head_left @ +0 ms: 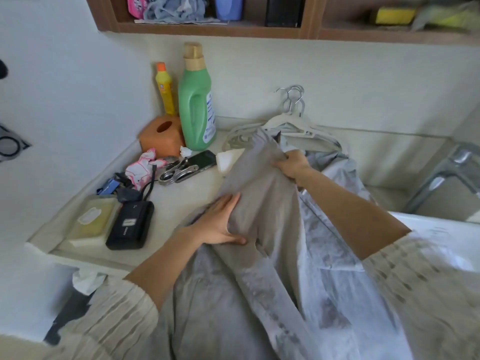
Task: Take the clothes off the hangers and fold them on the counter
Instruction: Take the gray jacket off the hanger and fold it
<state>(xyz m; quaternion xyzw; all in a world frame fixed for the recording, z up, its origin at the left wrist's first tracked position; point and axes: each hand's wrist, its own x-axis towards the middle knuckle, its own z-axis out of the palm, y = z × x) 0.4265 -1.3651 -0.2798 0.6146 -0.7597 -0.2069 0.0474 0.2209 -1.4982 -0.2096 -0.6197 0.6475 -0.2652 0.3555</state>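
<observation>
Mostly clutter on the pale counter (181, 193) to the left of the work: a tall green detergent bottle w/ gold cap (196, 100) stands at the back wall, a slim yellow bottle w/ orange cap (164, 89) just beside it, and an orange tissue-box cover (161, 135) in front of both. Nearer lie a dark phone (202, 160), a metal hole punch (178, 174), a crumpled pink-and-white cloth (141, 167), a black pouch w/ cable (130, 224) and a clear lidded box w/ something yellowish inside (89, 220). A bunch of white plastic hangers w/ metal hooks (291, 126) lies at the back of the counter, just behind the garment. A steel tap (446, 175) is at right. The wooden shelf (207, 28) overhead holds a blue cup, grey cloth, pink packet; yellow sponge further right. The grey-beige garment (262, 193) lies on the counter over pale printed fabric (324, 229), its lower part spilling off the front edge. Right hand (293, 163) grips its top end, fingers curled round the fabric; left hand (220, 222) lies against its left edge, fingers straight, thumb underneath. Hands apart.
</observation>
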